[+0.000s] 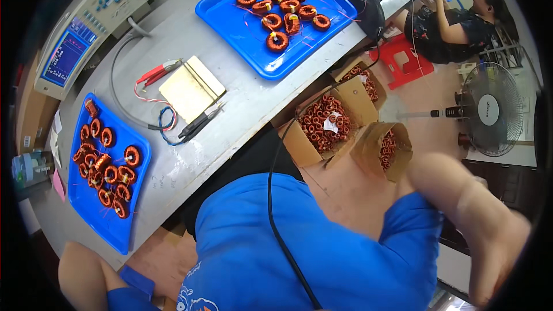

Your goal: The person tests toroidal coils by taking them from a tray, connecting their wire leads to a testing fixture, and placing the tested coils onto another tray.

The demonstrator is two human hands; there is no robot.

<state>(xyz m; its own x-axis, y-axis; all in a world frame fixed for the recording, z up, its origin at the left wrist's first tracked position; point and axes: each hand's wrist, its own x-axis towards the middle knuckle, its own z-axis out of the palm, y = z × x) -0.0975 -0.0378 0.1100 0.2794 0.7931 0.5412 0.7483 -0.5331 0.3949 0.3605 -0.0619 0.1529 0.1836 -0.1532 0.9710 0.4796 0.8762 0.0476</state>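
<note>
My right arm is bent, and my right hand (500, 247) is at the lower right, blurred, its fingers hidden or smeared. Nothing shows in it. At the lower left only my bare left arm (86, 276) shows beside the bench, and my left hand is out of the picture. On the bench, a blue tray (138, 196) at the left holds several copper-wound ring coils (108, 137). A second blue tray (230, 8) farther back holds more coils (277, 41). Between the trays are a cream block (187, 86), a red test clip (161, 71) and a black test clip (199, 125).
A bench meter (86, 29) with a lit screen stands at the back left. Cardboard boxes (302, 144) of coils are on the floor right of the bench. Farther right are a red stool (403, 60), a fan (489, 109) and a seated person (455, 29). A black cable (271, 196) hangs across my front.
</note>
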